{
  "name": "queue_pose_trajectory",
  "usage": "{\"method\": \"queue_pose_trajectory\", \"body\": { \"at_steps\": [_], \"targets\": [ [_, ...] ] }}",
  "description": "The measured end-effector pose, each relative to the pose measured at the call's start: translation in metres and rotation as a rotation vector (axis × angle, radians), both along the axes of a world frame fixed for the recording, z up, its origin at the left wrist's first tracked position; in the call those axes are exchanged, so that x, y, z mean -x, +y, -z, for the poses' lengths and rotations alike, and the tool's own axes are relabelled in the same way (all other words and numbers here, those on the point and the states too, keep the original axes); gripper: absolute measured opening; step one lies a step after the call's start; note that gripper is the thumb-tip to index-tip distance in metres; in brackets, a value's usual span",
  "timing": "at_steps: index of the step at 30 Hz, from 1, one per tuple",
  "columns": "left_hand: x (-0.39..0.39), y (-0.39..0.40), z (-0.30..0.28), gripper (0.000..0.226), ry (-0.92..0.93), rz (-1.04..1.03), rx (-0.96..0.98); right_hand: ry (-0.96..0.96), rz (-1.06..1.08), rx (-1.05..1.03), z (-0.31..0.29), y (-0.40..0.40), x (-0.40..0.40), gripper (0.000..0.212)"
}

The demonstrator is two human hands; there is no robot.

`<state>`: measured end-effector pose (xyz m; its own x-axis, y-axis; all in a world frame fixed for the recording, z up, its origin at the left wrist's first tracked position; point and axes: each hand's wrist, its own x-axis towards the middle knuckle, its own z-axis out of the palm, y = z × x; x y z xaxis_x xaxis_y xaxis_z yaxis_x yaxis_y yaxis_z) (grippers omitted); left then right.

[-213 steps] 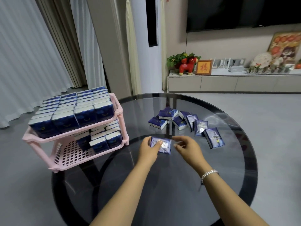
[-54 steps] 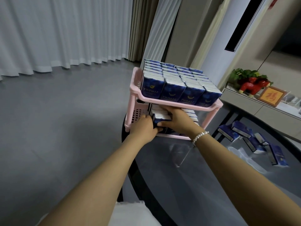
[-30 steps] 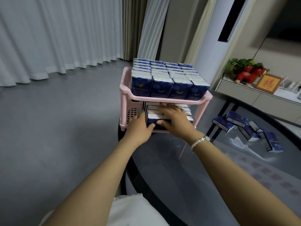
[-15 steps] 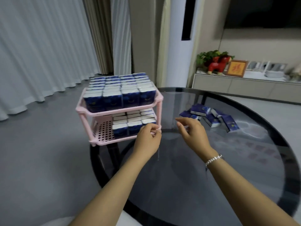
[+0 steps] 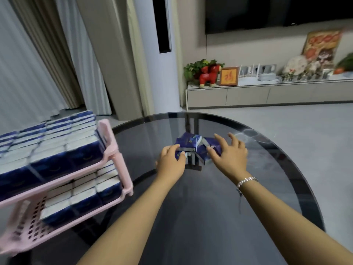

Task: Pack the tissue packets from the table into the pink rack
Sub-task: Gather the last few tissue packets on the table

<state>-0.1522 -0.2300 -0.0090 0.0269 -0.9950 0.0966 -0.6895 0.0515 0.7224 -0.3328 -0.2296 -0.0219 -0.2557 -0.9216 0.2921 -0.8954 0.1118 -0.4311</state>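
Note:
A small heap of dark blue tissue packets [image 5: 188, 142] lies on the round glass table [image 5: 210, 211], past its middle. My left hand [image 5: 170, 163] is at the heap's left edge, with thumb and fingers closed around one packet [image 5: 178, 154]. My right hand [image 5: 230, 154] hovers over the heap's right side, fingers spread, covering some packets. The pink rack [image 5: 116, 159] stands at the table's left edge. Its top shelf is packed full of upright packets [image 5: 57, 144]. The lower shelf packets [image 5: 84, 196] fill its right part, with bare grid to the left.
The table's dark rim [image 5: 298, 180] curves round the right side, with grey floor beyond it. A low cabinet [image 5: 248, 95] with a red figurine [image 5: 208, 76] and a framed picture stands against the far wall. Curtains hang at the left.
Both hands have left the rack's lower shelf and moved right across the table to the loose packets. My view has swung right, so the rack now sits at the left edge.

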Motion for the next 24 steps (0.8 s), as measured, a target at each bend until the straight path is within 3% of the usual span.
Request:
{"method": "queue_pose_trajectory", "body": {
  "at_steps": [4, 7, 11, 15, 24],
  "targets": [
    [0.009, -0.051, 0.007, 0.051, -0.212, 0.032, -0.023, -0.058, -0.041, -0.209, 0.005, -0.044, 0.004, 0.065],
    [0.015, -0.082, 0.008, 0.055, -0.29, 0.065, -0.099, 0.064, -0.044, -0.237, 0.016, -0.058, 0.002, 0.061],
    [0.019, -0.109, 0.011, 0.058, -0.261, 0.165, -0.141, 0.097, -0.056, -0.163, 0.023, -0.064, 0.003, 0.054],
    [0.019, -0.121, 0.018, 0.048, -0.238, 0.268, -0.124, 0.068, -0.112, -0.154, 0.025, -0.068, 0.004, 0.05],
    [0.01, -0.076, 0.015, 0.041, -0.217, 0.206, -0.056, 0.039, -0.27, -0.211, 0.013, -0.048, 0.002, 0.046]
  ]
}}
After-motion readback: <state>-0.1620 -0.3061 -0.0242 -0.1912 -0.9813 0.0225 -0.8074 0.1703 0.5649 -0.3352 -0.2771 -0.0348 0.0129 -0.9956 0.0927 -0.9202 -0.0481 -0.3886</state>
